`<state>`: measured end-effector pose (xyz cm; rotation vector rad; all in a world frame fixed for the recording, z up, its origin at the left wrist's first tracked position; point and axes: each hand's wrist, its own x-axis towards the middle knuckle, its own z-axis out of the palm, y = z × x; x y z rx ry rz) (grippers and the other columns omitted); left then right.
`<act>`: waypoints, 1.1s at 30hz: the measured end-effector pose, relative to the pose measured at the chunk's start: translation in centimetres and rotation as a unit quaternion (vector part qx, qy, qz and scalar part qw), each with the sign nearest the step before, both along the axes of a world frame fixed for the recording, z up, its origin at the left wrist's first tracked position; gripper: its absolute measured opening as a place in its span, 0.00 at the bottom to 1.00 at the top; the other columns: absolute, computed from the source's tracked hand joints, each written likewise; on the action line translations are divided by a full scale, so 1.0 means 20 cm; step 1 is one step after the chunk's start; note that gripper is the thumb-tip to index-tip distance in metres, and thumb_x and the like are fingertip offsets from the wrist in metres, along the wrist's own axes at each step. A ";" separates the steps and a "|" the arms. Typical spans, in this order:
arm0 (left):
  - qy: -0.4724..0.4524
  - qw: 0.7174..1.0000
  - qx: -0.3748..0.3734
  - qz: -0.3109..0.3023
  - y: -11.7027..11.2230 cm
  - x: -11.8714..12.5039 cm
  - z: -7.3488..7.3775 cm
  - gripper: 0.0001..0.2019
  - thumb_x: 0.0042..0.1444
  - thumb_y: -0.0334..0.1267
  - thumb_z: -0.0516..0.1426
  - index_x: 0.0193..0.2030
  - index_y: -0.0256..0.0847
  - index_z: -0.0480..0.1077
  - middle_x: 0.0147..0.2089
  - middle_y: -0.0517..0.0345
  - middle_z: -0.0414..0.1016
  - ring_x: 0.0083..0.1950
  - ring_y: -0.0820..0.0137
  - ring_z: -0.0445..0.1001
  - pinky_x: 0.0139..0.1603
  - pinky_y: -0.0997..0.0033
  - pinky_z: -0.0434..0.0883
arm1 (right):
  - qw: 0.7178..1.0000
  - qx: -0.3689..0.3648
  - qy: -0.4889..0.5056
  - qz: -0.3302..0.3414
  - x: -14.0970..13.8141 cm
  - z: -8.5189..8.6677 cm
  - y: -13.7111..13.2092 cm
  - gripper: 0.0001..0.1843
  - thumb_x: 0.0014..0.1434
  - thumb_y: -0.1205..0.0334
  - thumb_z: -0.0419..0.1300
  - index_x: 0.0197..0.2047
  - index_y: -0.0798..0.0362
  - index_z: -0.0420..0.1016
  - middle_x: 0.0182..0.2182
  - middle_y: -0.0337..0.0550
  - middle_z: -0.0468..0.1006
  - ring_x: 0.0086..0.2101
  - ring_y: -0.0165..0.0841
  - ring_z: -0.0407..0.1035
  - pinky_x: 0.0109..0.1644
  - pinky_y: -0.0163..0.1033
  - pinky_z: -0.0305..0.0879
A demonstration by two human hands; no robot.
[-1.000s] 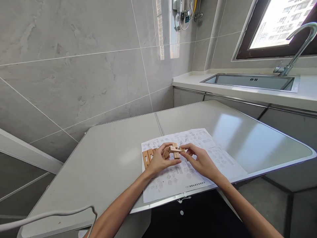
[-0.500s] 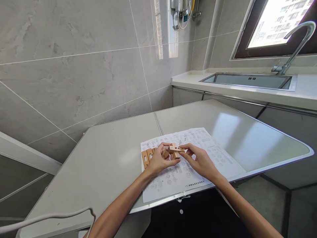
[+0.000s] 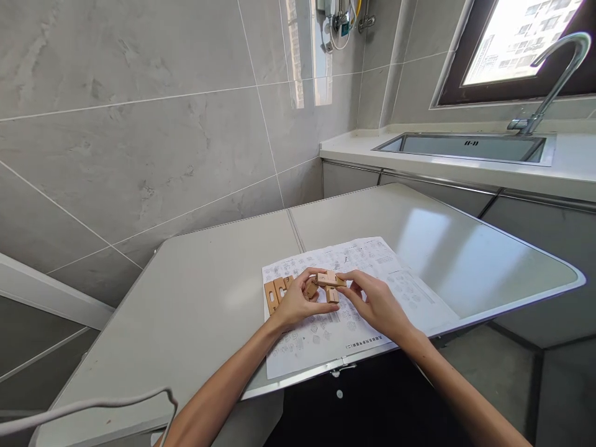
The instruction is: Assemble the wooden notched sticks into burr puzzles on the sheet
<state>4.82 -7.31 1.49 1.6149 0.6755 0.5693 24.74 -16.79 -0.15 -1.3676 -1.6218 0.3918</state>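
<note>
Between my hands is a small cluster of notched wooden puzzle pieces [image 3: 331, 294], light brown and set crosswise to one another. My left hand [image 3: 293, 305] is curled round its left side, thumb low and fingers behind. From the right, my right hand [image 3: 379, 305] pinches the end of a wooden piece [image 3: 341, 281] lying across the top of the cluster. How the pieces interlock is partly hidden by my fingers. Several slotted wooden pieces [image 3: 270, 298] lie in a row beside my left hand.
Under my hands a printed paper sheet [image 3: 321, 357] with small diagrams lies on a pale folding table [image 3: 209, 292]. A white cable [image 3: 93, 406] crosses the lower left. Tiled wall [image 3: 162, 149] stands behind; a sink [image 3: 465, 147] with a tap [image 3: 559, 81] is at the right.
The wooden piece on top of the cluster has turned and sits more flush against the others. Both hands keep nearly the same hold; the view has shifted slightly.
</note>
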 end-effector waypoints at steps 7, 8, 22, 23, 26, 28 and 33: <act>0.029 0.999 0.040 -0.002 0.00 0.00 0.01 0.34 0.41 0.48 0.76 0.55 0.46 0.72 0.41 0.60 0.72 0.31 0.76 0.60 0.31 0.74 0.60 | 1.000 -0.001 -0.029 0.007 0.01 0.00 -0.01 0.11 0.74 0.54 0.54 0.51 0.48 0.74 0.37 0.44 0.80 0.29 0.35 0.72 0.35 0.41 0.70; 0.028 0.999 0.043 0.000 0.00 0.00 0.01 0.34 0.41 0.48 0.76 0.55 0.46 0.72 0.43 0.59 0.72 0.32 0.76 0.60 0.31 0.74 0.60 | 1.000 -0.007 -0.025 0.008 0.01 0.00 -0.01 0.11 0.74 0.54 0.54 0.51 0.48 0.74 0.36 0.43 0.80 0.29 0.35 0.72 0.35 0.41 0.70; 0.028 0.997 0.072 0.029 0.00 0.01 0.00 0.35 0.42 0.48 0.76 0.57 0.45 0.74 0.47 0.56 0.78 0.37 0.71 0.71 0.36 0.72 0.66 | 0.999 -0.049 0.022 -0.004 0.00 -0.01 -0.01 0.14 0.73 0.50 0.55 0.51 0.48 0.76 0.34 0.42 0.80 0.30 0.37 0.73 0.34 0.42 0.71; 0.031 0.996 0.078 0.032 0.00 0.01 0.00 0.34 0.42 0.48 0.76 0.57 0.46 0.74 0.47 0.56 0.78 0.38 0.70 0.72 0.37 0.71 0.66 | 0.999 -0.050 0.019 -0.005 0.00 -0.01 0.00 0.14 0.73 0.50 0.55 0.52 0.48 0.75 0.35 0.43 0.81 0.31 0.37 0.73 0.34 0.42 0.71; 0.046 0.992 0.108 0.040 0.00 0.01 -0.01 0.33 0.43 0.47 0.75 0.57 0.46 0.74 0.48 0.56 0.79 0.40 0.68 0.74 0.40 0.69 0.68 | 0.999 -0.037 0.017 -0.007 0.00 0.00 0.00 0.15 0.74 0.50 0.55 0.56 0.47 0.74 0.46 0.47 0.81 0.37 0.38 0.76 0.37 0.43 0.74; 0.057 0.988 0.132 0.050 -0.01 0.02 -0.01 0.33 0.44 0.47 0.75 0.57 0.46 0.74 0.49 0.55 0.80 0.43 0.65 0.76 0.43 0.68 0.69 | 1.000 -0.018 0.013 -0.015 0.00 0.03 0.00 0.16 0.74 0.51 0.55 0.59 0.45 0.73 0.52 0.49 0.79 0.43 0.40 0.76 0.38 0.43 0.75; 0.064 0.981 0.179 0.044 -0.04 0.03 -0.01 0.28 0.48 0.41 0.72 0.57 0.46 0.73 0.48 0.57 0.82 0.46 0.62 0.79 0.48 0.64 0.71 | 0.995 0.035 -0.090 -0.001 -0.06 0.14 0.01 0.12 0.71 0.59 0.60 0.56 0.41 0.77 0.63 0.50 0.68 0.60 0.49 0.68 0.54 0.53 0.76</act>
